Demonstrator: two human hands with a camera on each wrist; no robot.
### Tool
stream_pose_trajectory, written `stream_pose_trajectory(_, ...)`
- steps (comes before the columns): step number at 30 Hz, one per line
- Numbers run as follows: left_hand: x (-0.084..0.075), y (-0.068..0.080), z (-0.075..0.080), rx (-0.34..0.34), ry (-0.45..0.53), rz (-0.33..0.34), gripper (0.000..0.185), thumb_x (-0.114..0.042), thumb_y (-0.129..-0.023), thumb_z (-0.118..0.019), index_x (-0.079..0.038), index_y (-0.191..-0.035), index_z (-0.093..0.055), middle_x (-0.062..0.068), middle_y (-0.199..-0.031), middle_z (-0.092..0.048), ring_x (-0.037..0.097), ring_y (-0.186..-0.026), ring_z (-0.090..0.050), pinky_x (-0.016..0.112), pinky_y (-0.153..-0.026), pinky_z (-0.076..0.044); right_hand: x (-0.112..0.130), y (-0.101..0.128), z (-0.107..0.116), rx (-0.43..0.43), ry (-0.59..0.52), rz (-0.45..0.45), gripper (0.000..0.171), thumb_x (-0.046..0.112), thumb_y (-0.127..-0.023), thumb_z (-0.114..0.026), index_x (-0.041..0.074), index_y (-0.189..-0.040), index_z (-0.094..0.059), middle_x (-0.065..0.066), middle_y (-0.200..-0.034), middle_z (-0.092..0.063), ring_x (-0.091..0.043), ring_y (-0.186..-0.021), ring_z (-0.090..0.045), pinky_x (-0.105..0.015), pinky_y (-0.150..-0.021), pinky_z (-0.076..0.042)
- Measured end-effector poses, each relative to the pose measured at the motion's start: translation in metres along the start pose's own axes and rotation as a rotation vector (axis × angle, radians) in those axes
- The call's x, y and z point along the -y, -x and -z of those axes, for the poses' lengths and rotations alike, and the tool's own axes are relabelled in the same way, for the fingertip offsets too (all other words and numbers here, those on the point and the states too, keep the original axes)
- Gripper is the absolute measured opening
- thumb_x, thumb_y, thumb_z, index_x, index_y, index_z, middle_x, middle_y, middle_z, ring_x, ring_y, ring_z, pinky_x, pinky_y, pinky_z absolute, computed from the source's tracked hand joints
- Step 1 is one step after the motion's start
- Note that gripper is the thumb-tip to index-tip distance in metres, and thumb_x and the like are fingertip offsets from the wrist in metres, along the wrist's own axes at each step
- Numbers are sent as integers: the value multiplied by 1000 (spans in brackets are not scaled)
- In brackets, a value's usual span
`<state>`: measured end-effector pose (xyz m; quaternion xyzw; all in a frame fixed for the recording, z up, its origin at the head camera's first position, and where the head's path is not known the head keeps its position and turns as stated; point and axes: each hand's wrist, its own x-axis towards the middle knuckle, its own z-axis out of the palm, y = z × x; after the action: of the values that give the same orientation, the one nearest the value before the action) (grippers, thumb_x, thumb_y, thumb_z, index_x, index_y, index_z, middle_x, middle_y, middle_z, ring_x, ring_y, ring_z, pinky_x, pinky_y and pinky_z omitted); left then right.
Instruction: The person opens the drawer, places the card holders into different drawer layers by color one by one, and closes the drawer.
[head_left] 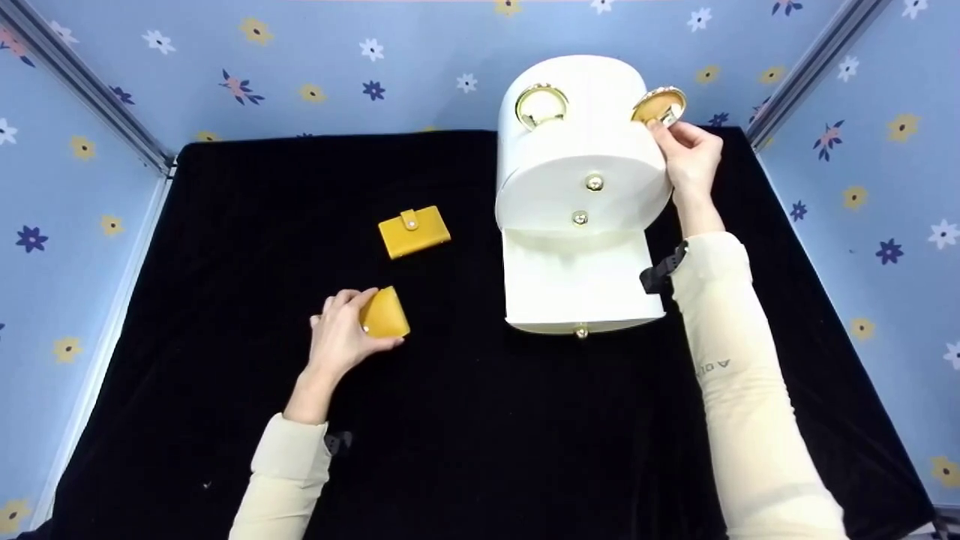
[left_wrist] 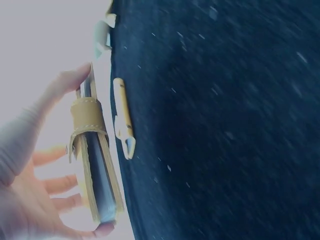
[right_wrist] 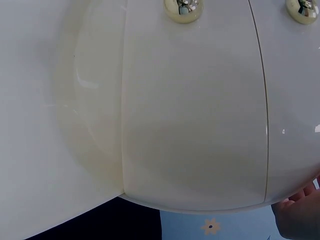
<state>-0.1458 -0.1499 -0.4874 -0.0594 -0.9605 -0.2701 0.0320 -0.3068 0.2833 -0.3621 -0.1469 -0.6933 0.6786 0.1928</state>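
My left hand [head_left: 341,334] grips a yellow card holder [head_left: 385,313] between thumb and fingers; its snap strap [left_wrist: 89,116] shows in the left wrist view. Behind it on the black cloth lies a second yellow card holder [head_left: 415,232] with its strap fastened. My right hand [head_left: 691,154] pinches the lower edge of a round gold handle [head_left: 660,105] at the right of a white drawer cabinet [head_left: 577,135]. A matching gold ring handle [head_left: 541,106] is on the left. The cabinet's bottom drawer [head_left: 577,277] is pulled out, with nothing seen inside.
Two upper drawers stay closed, each with a gold knob [head_left: 594,182]. Another gold knob [head_left: 581,331] is on the open drawer's front. Blue flowered panels [head_left: 337,67] stand behind and at both sides of the black cloth [head_left: 465,420].
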Motion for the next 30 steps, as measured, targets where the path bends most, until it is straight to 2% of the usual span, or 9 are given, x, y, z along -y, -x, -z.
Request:
stream_pose_trajectory(10,-27,-7,-2,10,14,-8,82,-44,-54,-80,-5,-121,-53,16,-112,-51,31,-99,-43,47,-72,-33,0,0,0,-11,-16,-5,12,14,-67,-77,7,-74,-71,1,-65,-63,-10,-59,-56,-20,-59,-44)
stream_pose_trajectory(20,-60,-17,-3,42,21,3,84,-49,-55,-78,-6,-123,-52,16,-114,-51,30,-99,-44,47,-73,-35,-1,0,1,-5,-7,2,14,15,-67,-77,6,-77,-72,0,-66,-64,-11,-60,-57,-20,-60,-45)
stream_pose_trajectory(30,-93,-30,-7,38,36,-24,84,-50,-54,-78,-9,-124,-53,14,-115,-52,29,-101,-44,46,-75,-36,-1,-1,0,0,14,4,16,18,-67,-77,6,-77,-72,1,-66,-64,-12,-61,-57,-21,-60,-45)
